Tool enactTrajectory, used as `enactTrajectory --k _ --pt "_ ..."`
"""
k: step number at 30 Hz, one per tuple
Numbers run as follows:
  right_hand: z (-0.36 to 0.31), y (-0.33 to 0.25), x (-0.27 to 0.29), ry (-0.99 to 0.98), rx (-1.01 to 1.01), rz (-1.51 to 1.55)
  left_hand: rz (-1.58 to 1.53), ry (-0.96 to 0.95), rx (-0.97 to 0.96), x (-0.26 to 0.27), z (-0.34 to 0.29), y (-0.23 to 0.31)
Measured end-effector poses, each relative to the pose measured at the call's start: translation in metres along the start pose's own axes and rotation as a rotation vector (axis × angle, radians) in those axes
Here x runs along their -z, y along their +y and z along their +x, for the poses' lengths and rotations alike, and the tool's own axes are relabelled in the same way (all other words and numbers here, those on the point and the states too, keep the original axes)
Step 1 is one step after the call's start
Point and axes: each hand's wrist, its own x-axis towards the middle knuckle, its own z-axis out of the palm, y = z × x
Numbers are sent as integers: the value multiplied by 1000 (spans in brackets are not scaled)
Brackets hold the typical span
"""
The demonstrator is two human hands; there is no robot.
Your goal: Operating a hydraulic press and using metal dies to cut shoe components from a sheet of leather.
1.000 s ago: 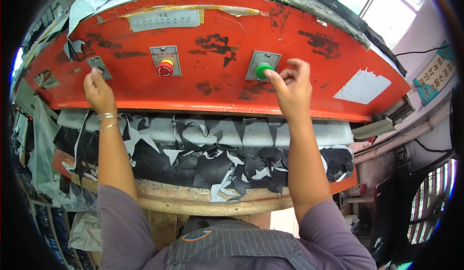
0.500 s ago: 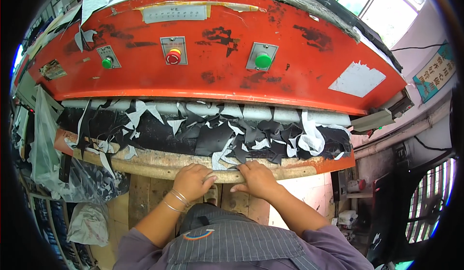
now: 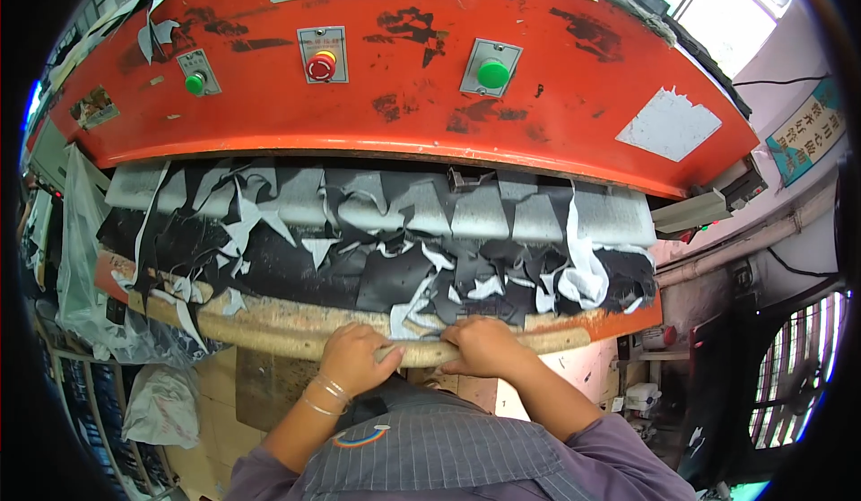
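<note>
The apron (image 3: 421, 452) is nearest, behind the fingers. Both forearms reach forward and inward from it, elbows out and wrists close together. The left wrist carries thin bracelets (image 3: 327, 395).

The left hand (image 3: 356, 357) and right hand (image 3: 489, 347) rest on the wooden rail (image 3: 269, 338), a short gap between them. The rail runs directly beneath the fingers and out to either side. Fingers on each hand are bent over it, lying close together rather than spread; the left thumb lies along the rail. Fingertips on the far side cannot be fully made out, nor can the firmness of the hold.

Just beyond the fingers, white scraps (image 3: 413, 313) hang down to the rail between the hands. Further on lies a black sheet (image 3: 285, 263), strewn with torn offcuts; a white strip (image 3: 585, 277) curls ahead and to the right of the right-hand fingers.

Status, by judgement: the material appears already cut into, with pointed remnants across the white pad (image 3: 484, 217); clearing of the offcuts is not yet done. Overall completion cannot be established.

Farthest ahead stands the red panel (image 3: 269, 115). Its red button (image 3: 321, 67) and two green buttons (image 3: 195, 84) (image 3: 492, 74) are well apart from the fingers, neither hand touching them.
</note>
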Motion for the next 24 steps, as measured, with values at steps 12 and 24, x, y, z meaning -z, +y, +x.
enactTrajectory --k 12,24 --pt "212 104 75 206 -475 -166 -475 -170 77 9 181 12" --pt "71 102 81 297 -75 1285 -840 -141 56 -41 197 47"
